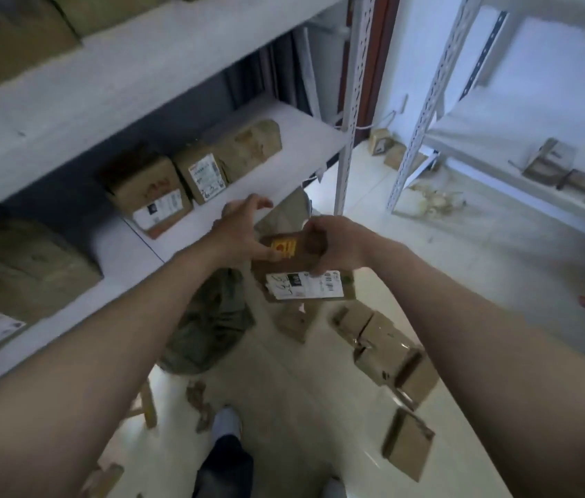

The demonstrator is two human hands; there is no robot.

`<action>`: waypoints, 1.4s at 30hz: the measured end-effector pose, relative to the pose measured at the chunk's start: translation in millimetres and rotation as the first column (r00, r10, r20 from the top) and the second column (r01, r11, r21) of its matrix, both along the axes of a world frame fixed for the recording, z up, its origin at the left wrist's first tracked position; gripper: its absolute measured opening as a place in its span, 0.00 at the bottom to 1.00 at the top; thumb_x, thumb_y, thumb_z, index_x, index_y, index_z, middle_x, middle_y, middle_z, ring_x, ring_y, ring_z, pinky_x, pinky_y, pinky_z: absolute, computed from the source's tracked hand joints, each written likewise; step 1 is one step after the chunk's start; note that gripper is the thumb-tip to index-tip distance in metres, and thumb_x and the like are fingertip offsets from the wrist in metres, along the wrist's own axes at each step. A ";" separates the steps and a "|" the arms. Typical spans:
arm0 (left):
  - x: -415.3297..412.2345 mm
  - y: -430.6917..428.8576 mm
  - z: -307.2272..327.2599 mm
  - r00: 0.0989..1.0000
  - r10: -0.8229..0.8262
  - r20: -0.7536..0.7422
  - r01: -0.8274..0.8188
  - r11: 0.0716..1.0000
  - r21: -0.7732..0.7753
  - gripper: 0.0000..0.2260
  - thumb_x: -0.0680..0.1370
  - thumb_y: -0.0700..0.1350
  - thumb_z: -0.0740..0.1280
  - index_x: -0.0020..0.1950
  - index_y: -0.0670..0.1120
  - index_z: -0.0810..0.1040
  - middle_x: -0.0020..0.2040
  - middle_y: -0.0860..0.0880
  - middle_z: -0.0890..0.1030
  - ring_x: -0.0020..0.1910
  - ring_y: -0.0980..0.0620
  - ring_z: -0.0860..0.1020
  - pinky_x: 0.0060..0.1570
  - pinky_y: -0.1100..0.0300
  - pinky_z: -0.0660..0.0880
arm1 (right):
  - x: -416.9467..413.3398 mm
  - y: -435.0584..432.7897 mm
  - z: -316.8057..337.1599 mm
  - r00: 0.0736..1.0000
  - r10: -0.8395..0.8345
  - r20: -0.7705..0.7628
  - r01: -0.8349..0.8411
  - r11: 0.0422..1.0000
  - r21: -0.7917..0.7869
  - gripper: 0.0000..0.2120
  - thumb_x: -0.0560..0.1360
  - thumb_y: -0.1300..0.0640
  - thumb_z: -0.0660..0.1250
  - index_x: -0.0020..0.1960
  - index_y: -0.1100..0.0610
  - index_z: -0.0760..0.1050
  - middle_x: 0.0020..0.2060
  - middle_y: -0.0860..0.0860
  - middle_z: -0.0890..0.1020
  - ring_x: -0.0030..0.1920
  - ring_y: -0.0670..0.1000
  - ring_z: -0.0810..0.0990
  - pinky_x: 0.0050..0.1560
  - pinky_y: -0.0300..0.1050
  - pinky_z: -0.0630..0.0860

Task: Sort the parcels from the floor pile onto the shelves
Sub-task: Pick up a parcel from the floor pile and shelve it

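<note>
**Flat parcel up at the shelf, both hands on it**

Dead centre of the view is a thin cardboard parcel (284, 267), held in the air just off the front edge of the middle shelf (302, 138). The right hand (337, 242) comes over from 3 o'clock, fingers curled round the parcel's upper edge, and that's a clear grip. The left hand (244, 231), at 9 o'clock of the parcel, has its thumb down beside the yellow sticker (284, 246) while the fingers arch up towards the shelf. With this much blur I cannot tell whether that hand truly grips or only steadies.

The white label (305, 285) faces up at the near end. Up at 10 o'clock, three brown boxes (161, 192) sit in a row on the shelf, with bare board to their right.

How will it handle? It looks light, flat and fairly stiff, though probably bendy if pinched mid-panel. The best hold is on the two opposite edges, keeping thumbs off the label so it stays readable. Cardboard gives decent grip, so there's little slip risk.

Down at 5 o'clock, the floor pile (388, 350) holds plenty more, so sorting looks far from done.
</note>
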State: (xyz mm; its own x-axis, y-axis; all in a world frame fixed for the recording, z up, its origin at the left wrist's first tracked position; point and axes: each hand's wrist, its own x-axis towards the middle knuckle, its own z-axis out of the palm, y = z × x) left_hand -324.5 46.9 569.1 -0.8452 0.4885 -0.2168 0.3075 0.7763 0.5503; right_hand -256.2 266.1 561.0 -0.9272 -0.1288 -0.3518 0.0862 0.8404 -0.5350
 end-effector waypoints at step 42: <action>172.1 -448.9 334.0 0.849 0.505 0.154 -0.403 0.430 0.808 0.30 0.73 0.43 0.78 0.71 0.57 0.70 0.65 0.49 0.80 0.64 0.48 0.80 0.57 0.42 0.81 | 43.7 -438.3 353.8 0.947 -0.227 -0.227 -0.084 0.509 -0.857 0.11 0.82 0.52 0.68 0.64 0.51 0.77 0.55 0.52 0.86 0.51 0.54 0.86 0.41 0.49 0.83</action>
